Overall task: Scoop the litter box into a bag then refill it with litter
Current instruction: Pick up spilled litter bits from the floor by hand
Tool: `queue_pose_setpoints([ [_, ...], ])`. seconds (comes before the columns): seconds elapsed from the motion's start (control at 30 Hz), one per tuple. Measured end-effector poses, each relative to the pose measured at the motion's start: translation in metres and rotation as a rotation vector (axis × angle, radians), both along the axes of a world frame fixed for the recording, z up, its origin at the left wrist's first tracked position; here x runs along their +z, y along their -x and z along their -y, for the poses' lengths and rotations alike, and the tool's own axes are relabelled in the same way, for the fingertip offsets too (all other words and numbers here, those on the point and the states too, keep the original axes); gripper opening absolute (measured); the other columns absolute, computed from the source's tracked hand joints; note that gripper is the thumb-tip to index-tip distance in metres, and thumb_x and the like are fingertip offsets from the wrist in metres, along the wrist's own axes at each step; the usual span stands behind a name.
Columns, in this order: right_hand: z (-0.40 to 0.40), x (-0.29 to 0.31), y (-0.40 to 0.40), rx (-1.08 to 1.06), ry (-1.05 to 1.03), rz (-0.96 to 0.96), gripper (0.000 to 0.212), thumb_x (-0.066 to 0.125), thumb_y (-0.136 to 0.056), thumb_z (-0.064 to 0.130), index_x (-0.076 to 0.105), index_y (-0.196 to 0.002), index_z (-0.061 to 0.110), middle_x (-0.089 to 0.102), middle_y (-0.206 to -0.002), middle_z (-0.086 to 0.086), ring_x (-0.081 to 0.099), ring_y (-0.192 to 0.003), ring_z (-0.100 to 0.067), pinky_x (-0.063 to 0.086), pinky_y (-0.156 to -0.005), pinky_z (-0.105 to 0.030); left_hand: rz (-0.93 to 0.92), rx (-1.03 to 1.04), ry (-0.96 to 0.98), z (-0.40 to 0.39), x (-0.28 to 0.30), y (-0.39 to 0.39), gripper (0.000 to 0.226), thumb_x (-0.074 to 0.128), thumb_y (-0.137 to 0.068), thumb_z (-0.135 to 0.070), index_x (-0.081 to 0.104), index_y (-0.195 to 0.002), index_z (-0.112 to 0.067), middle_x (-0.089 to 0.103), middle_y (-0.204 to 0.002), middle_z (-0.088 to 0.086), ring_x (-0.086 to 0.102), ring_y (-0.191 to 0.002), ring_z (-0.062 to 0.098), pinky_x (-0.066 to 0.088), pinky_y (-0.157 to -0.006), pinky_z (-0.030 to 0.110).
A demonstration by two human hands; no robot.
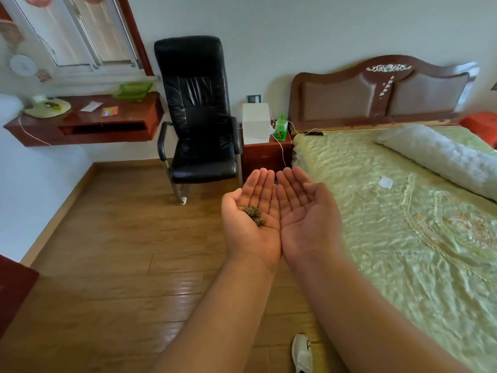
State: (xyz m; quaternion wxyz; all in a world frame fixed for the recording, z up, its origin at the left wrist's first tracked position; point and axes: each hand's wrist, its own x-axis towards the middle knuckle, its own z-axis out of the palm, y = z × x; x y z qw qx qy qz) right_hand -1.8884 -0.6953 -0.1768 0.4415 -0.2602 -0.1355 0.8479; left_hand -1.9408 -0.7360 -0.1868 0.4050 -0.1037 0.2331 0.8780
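Both my hands are stretched out in front of me, palms up and side by side, over the wooden floor. My left hand (248, 211) lies flat with its fingers straight, and a small dark greenish-brown clump (254, 215) rests in its palm. My right hand (304, 211) touches it along the edge and has nothing in it. No litter box, bag or scoop shows in this view.
A black leather chair (199, 114) stands ahead by the wall, next to a red-brown nightstand (265, 154) with a white box and a green bottle. A bed (403, 224) with a green cover fills the right. A wall shelf (86, 125) hangs at left. A white shoe (302, 352) is below.
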Motion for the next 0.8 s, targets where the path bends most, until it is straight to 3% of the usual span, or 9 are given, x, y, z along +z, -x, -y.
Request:
queue_pose_setpoints([
  [0.23, -0.051, -0.009, 0.053, 0.082, 0.019, 0.016, 0.034, 0.042, -0.102, 0.015, 0.067, -0.121, 0.002, 0.075, -0.113, -0.014, 0.073, -0.104, -0.024, 0.055, -0.089, -0.033, -0.024, 0.062, 0.038, -0.050, -0.008, 0.052, 0.044, 0.038, -0.104, -0.024, 0.072, -0.120, 0.000, 0.075, -0.120, 0.017, 0.071, -0.115, 0.030, 0.048, -0.112, 0.043],
  [0.8, -0.266, 0.015, 0.148, 0.165, -0.032, -0.019, 0.034, 0.042, -0.102, 0.014, 0.067, -0.120, 0.000, 0.075, -0.111, -0.015, 0.074, -0.102, -0.024, 0.056, -0.085, -0.030, -0.055, 0.152, -0.012, -0.257, 0.020, 0.138, 0.041, 0.041, -0.103, -0.021, 0.071, -0.121, 0.000, 0.075, -0.118, 0.016, 0.072, -0.113, 0.029, 0.047, -0.113, 0.042],
])
